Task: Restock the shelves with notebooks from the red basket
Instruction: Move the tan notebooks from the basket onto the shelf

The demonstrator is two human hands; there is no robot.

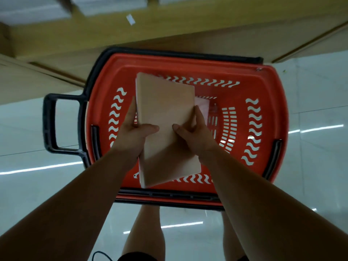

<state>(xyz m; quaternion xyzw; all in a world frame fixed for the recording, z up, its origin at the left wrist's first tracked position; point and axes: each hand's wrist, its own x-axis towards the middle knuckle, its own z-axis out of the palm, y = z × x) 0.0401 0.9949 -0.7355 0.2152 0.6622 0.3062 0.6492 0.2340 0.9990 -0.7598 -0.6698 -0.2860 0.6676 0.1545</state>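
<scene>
Your left hand (135,133) and right hand (190,133) clasp opposite edges of a thin stack of notebooks (165,108), thumbs on top, just above the red basket (273,87). The covers are flat, matte and peach. A pale notebook (203,106) lies in the perforated plastic basket, so restocking looks unfinished. The wooden shelf (178,29) waits at the far side.

The basket (271,102) stands on the floor (320,87) before the shelves (169,23). Over its middle, the notebook stack (165,113) sits between left hand (131,136) and right hand (192,136); another notebook (204,106) lies inside, right of the stack.
</scene>
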